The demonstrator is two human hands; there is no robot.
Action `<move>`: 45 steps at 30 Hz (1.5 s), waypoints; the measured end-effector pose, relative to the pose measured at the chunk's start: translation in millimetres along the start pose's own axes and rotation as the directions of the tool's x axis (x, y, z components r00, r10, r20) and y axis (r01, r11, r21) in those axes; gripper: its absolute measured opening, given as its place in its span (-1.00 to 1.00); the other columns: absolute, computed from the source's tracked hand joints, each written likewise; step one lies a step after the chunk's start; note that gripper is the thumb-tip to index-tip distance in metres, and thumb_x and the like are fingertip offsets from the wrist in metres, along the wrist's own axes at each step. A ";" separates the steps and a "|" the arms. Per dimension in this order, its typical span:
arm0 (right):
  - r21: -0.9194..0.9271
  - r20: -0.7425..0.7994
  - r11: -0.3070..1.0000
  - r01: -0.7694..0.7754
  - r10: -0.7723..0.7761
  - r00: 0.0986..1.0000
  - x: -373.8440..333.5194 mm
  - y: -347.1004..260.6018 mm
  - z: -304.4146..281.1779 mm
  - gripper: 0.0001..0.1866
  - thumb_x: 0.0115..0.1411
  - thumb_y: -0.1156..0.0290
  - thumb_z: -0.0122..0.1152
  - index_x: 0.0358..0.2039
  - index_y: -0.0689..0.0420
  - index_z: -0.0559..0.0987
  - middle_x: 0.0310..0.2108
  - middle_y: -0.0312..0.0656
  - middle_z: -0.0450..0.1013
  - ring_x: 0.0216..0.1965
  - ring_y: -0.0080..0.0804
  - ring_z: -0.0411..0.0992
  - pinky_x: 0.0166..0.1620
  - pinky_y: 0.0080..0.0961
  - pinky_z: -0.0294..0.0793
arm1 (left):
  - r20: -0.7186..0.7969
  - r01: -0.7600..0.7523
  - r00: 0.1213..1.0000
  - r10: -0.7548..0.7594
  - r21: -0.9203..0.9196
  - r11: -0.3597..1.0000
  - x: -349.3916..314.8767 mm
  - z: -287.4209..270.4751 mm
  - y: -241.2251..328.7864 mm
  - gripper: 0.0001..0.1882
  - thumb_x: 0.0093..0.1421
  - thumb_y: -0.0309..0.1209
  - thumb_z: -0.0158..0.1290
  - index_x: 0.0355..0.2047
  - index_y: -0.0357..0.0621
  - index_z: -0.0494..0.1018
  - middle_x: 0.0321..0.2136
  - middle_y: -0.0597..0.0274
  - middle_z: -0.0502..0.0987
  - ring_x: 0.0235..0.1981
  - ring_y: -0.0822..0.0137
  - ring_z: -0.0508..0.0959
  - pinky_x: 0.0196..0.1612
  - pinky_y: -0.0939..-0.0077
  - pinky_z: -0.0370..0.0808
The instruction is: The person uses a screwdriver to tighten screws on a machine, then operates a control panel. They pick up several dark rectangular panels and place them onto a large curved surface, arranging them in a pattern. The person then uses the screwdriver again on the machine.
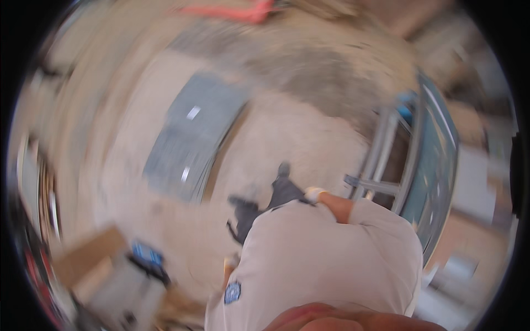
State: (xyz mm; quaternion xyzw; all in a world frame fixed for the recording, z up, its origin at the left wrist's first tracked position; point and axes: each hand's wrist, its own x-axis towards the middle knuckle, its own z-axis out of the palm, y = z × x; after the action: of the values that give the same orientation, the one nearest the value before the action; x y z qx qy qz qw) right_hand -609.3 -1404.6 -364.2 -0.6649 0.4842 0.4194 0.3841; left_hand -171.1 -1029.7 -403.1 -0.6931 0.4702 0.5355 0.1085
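My right hand (pixel 314 194), in a whitish glove, hangs in front of my right thigh. Motion smears its fingers, and nothing can be made out in it. Beside my left hip, my left hand (pixel 231 261) shows only in part, also in a pale glove; its fingers are too blurred to read. A metal frame (pixel 380 187) with pale bars stands just right of my right hand. Ahead and to the left, a stack of flat grey-green panels (pixel 199 132) with two small white labels lies low above the floor.
Along the right side stands a greenish glass-like panel (pixel 433 165) against the frame, with a blue item (pixel 406 107) near its top. At lower left are a cardboard box (pixel 88 256) and a blue package (pixel 147 254). A red-orange object (pixel 243 12) lies at the far edge of the dusty floor.
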 end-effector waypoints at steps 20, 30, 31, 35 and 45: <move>0.894 -0.229 -0.021 0.448 0.838 0.495 -204.6 392.9 53.3 -0.62 0.31 0.25 0.03 0.01 0.17 0.61 -0.23 -0.06 0.64 -0.31 -0.31 0.63 -0.12 -0.25 0.58 | 0.002 -0.530 0.844 0.536 -0.142 0.836 366.9 -218.5 816.7 -0.59 0.34 -0.44 0.03 0.18 -0.19 0.45 -0.13 0.05 0.60 -0.36 0.15 0.66 -0.45 0.30 0.63; 0.531 0.407 -0.427 0.732 0.886 0.222 -280.5 527.4 161.1 -0.66 0.33 0.37 0.10 0.07 0.21 0.57 -0.12 -0.04 0.63 -0.20 -0.23 0.63 -0.03 -0.31 0.58 | 0.622 -0.748 0.511 0.593 -0.018 0.664 380.5 117.3 1228.9 -0.67 0.34 -0.36 0.15 0.05 -0.28 0.52 -0.21 0.17 0.63 -0.28 0.32 0.62 -0.24 0.40 0.60; 0.669 0.427 -0.405 0.623 0.896 0.124 -287.6 532.9 175.2 -0.64 0.32 0.38 0.11 0.08 0.20 0.56 -0.10 -0.04 0.63 -0.13 -0.19 0.62 0.01 -0.31 0.56 | 0.723 -0.755 0.422 0.547 -0.053 0.653 359.0 168.3 1256.0 -0.64 0.34 -0.36 0.16 0.06 -0.30 0.51 -0.16 0.15 0.63 -0.23 0.33 0.62 -0.19 0.42 0.60; 0.625 0.587 -0.478 0.618 0.809 0.033 -310.2 559.6 229.6 -0.64 0.27 0.36 0.17 0.06 0.15 0.55 -0.05 -0.02 0.62 0.01 -0.02 0.57 0.07 -0.25 0.51 | 0.860 -0.934 0.145 0.489 -0.044 0.354 247.2 358.4 1321.3 -0.48 0.30 -0.34 0.20 0.20 -0.33 0.43 0.05 -0.05 0.58 0.02 0.15 0.60 0.12 0.35 0.53; 0.677 0.673 -0.590 0.440 0.738 -0.047 -423.3 749.5 386.0 -0.61 0.20 0.29 0.21 0.04 0.11 0.59 0.06 0.00 0.57 0.15 0.00 0.50 0.18 -0.13 0.48 | 0.895 -0.569 -0.011 0.446 0.361 -0.738 41.5 628.9 1389.2 0.13 -0.23 0.08 0.53 0.34 0.13 0.24 0.36 0.04 0.24 0.38 -0.05 0.23 0.29 -0.15 0.31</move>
State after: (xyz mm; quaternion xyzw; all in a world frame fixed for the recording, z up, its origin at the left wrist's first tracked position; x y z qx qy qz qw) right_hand -1481.0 -1091.3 -185.4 0.2732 0.8983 -0.3409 0.0475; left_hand -1641.3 -1382.8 -200.8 0.1781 0.9784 0.0192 0.1026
